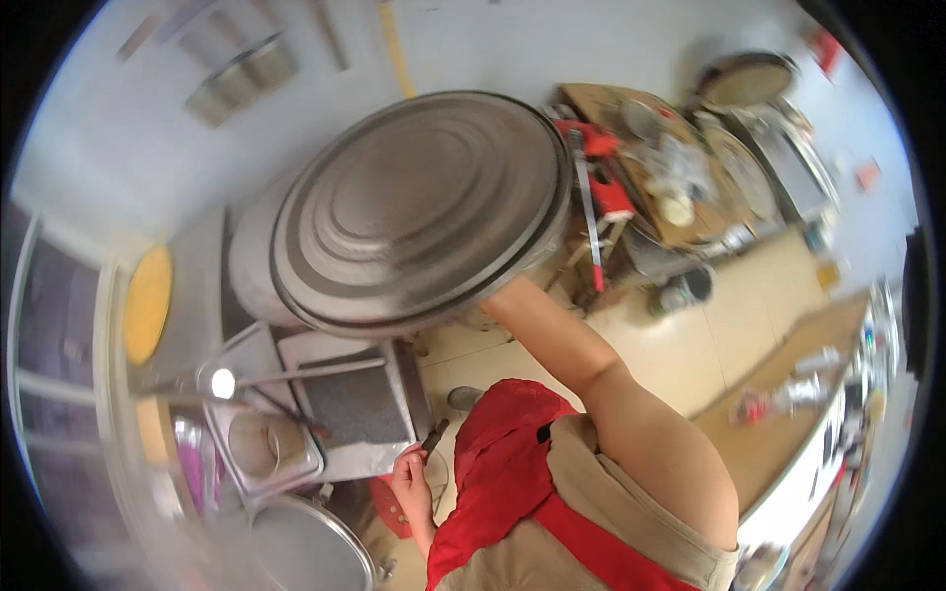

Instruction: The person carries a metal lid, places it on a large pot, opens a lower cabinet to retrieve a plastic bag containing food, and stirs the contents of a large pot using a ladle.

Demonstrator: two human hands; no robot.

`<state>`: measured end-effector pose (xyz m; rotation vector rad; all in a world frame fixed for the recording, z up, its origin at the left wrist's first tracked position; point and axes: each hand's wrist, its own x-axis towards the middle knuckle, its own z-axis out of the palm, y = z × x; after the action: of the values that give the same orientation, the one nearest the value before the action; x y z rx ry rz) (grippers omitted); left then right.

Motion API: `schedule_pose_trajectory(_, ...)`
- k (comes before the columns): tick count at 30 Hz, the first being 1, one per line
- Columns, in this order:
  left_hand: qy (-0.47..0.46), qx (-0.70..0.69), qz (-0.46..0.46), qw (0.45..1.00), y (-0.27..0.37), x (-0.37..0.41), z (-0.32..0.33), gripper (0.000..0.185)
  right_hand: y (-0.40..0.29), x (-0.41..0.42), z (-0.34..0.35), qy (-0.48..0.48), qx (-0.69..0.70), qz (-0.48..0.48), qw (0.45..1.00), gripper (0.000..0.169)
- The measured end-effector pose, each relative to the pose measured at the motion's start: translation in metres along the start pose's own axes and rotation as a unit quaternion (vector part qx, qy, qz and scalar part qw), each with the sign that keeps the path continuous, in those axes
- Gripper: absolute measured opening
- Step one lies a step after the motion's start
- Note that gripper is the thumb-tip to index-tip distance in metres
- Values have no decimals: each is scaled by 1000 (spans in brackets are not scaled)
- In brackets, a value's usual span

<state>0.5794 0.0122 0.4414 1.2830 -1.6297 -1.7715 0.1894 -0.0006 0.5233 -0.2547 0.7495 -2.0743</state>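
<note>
A large round ridged metal lid or pan [414,199] fills the upper middle of the view, tilted, with its concentric rings facing me. My right arm reaches up to its lower rim, and the hand itself is hidden behind the metal. At the edge of a metal worktop with a dark flat plate [358,406], my left hand [412,480] has its fingers curled. Beside those fingertips is a small dark handle-like piece [437,436]; whether the hand grips it is unclear.
A rectangular container [266,443] and a round metal vessel [310,547] stand at lower left. Right of the lid are a red-ended metal bar [587,207], a cluttered wooden board [680,229] and a dark bucket [684,288]. A brown-topped table [798,369] holds plastic bags.
</note>
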Motion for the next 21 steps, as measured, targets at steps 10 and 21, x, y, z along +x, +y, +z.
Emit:
schedule_pose_trajectory(10,-222,104,41,969,-35,25,62,18,-131,-215,-166,310,37,-290,905,41)
schedule_pose_trajectory(21,-135,186,49,972,-62,21,141,18,-289,-241,-326,276,32,-421,864,42)
